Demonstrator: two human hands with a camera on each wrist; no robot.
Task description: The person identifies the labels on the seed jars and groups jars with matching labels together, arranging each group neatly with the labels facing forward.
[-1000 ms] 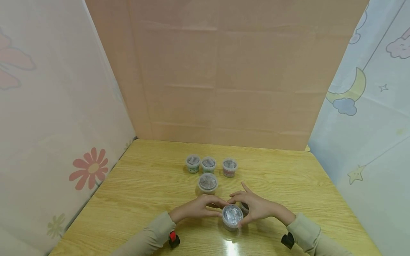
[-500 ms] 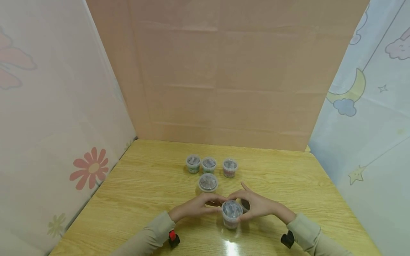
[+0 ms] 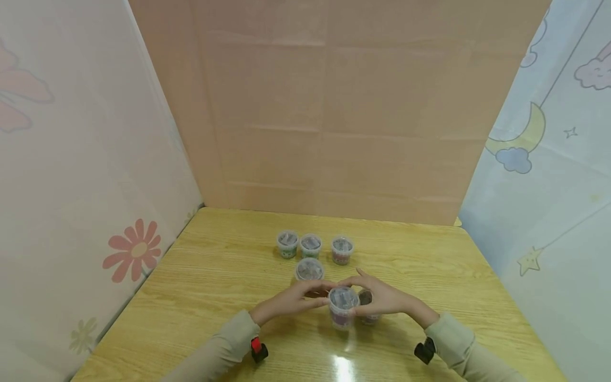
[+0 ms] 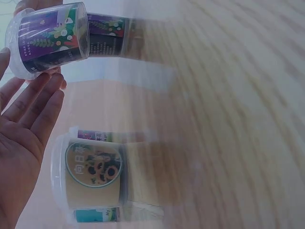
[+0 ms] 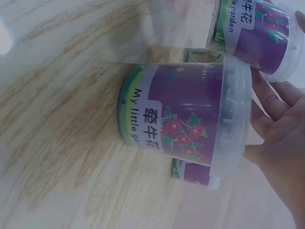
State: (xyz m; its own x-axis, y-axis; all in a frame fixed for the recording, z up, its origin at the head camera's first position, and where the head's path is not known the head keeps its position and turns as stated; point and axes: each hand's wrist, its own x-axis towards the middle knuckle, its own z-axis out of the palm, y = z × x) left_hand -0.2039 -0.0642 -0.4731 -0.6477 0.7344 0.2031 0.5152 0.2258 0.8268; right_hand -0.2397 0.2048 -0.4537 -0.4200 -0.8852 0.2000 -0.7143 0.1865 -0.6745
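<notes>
Both hands hold a clear plastic cup (image 3: 341, 317) with a purple printed label and a clear lid, raised off the table and slightly tilted in the left wrist view. My left hand (image 3: 291, 301) has its thumb and fingertips at the lid rim from the left. From the right, my right hand (image 3: 384, 297) curls fingers and thumb around the upper part. A second purple-labelled cup (image 5: 181, 114) stands on the table just beside it, partly behind the right hand in the head view. Its label reads "My little garden" and shows red flowers.
A cream-labelled cup (image 3: 309, 269) stands just beyond the hands. Farther back are two green-labelled cups, one at the left (image 3: 287, 245) and its neighbour (image 3: 311, 245), plus a reddish-purple one (image 3: 342, 250). The wooden table (image 3: 215, 254) meets a tan backdrop.
The held cup has risen off the table and moved slightly away from the body, both hands going with it. More of the purple cup beside it shows now.
</notes>
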